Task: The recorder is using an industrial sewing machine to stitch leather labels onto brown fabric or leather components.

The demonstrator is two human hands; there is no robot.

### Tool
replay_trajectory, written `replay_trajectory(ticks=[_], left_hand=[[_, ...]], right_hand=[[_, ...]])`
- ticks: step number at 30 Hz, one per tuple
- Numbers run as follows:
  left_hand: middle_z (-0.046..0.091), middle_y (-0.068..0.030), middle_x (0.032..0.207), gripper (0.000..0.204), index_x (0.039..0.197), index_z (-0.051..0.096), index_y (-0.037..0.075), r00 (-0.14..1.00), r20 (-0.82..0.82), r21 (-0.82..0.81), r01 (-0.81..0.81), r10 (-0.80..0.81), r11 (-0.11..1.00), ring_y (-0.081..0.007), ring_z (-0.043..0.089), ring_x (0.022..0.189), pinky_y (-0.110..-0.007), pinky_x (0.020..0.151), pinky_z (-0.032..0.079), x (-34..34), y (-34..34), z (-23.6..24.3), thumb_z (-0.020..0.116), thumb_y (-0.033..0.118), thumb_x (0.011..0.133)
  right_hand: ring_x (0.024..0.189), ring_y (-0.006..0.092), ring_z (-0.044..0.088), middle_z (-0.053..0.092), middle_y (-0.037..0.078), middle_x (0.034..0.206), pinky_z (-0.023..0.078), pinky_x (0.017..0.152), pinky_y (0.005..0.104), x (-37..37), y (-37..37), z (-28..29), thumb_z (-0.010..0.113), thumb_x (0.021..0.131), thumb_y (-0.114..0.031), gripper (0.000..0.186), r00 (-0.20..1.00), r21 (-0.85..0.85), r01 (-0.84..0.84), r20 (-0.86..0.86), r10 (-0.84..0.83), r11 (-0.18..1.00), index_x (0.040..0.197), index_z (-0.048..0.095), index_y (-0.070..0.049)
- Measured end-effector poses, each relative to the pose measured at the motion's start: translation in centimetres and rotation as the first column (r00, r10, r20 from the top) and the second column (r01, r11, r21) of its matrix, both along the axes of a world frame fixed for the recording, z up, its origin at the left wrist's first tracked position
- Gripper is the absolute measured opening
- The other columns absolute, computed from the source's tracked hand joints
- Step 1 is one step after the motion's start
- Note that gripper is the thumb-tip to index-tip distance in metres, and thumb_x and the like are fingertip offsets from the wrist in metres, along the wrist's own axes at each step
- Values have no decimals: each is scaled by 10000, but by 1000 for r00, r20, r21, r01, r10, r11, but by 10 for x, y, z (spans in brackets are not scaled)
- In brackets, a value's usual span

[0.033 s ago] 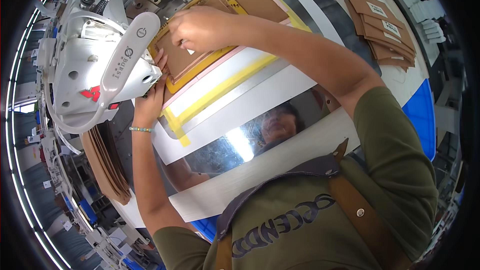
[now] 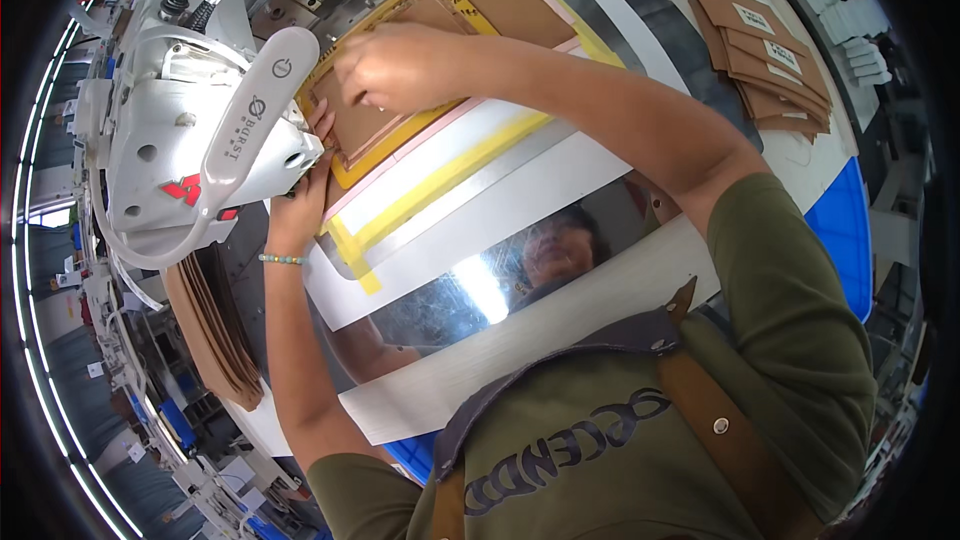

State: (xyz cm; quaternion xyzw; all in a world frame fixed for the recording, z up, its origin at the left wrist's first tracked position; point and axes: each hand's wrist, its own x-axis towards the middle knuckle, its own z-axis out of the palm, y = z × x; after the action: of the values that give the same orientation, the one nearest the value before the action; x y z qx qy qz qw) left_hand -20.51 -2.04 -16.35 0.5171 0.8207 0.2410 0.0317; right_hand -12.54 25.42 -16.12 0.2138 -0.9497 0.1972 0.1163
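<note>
My right hand (image 2: 400, 68) is over a brown panel (image 2: 370, 130), its fingers curled and pressed together at the panel's surface. Whatever lies under those fingertips is hidden. A yellow frame (image 2: 400, 138) with dark handwriting surrounds the panel. At the frame's left end rests my left hand (image 2: 308, 185), its fingers stretched out along the edge and partly covered by the white sewing machine head (image 2: 165, 150). A beaded bracelet (image 2: 281, 259) circles my left wrist.
Yellow tape (image 2: 450, 183) borders the work plate. A white lamp (image 2: 262, 110) arches over the left side. Brown panels are stacked at left (image 2: 205, 330) and, with white labels, at right (image 2: 765, 60). A blue bin (image 2: 842, 235) stands by my right elbow.
A small white piece visible below my right fingers earlier is out of sight now. My right hand has shifted slightly; my left hand stays in place.
</note>
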Motion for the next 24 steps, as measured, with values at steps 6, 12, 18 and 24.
replay_trajectory(ticks=[6,12,18,24], left_hand=[[717,-165,1372,347,1361,692,4,942,-46,41,-331,333,943,-299,657,1290,-434,1142,480,-100,-136,-82,663,28,1016],[699,-126,1442,351,1386,706,75,996,-80,166,49,-36,985,-300,613,1385,-417,1216,430,-33,25,-25,665,94,1039],[685,-72,1480,338,1399,718,109,947,-317,42,-38,49,998,-271,555,1448,-397,1258,388,-22,8,-7,629,125,1073],[652,-55,1526,358,1435,688,109,926,-374,-13,-59,50,998,-288,548,1453,-409,1268,379,-23,7,-8,602,140,1089]], right_hand=[[1263,257,620,714,57,1288,446,1128,444,2,-47,-10,666,914,-78,341,949,-27,-276,-165,268,961,1190,830,-190],[1248,253,636,730,58,1314,449,1114,437,14,-10,-34,661,916,-59,376,960,-100,-266,-122,254,959,1171,860,-249],[1266,251,635,731,58,1321,454,1101,432,7,-29,-17,677,900,-44,388,935,-142,-344,-142,325,928,1181,862,-236],[1266,258,632,729,65,1334,452,1119,429,7,-27,-15,672,884,-19,417,943,-174,-333,-87,322,927,1184,864,-238]])
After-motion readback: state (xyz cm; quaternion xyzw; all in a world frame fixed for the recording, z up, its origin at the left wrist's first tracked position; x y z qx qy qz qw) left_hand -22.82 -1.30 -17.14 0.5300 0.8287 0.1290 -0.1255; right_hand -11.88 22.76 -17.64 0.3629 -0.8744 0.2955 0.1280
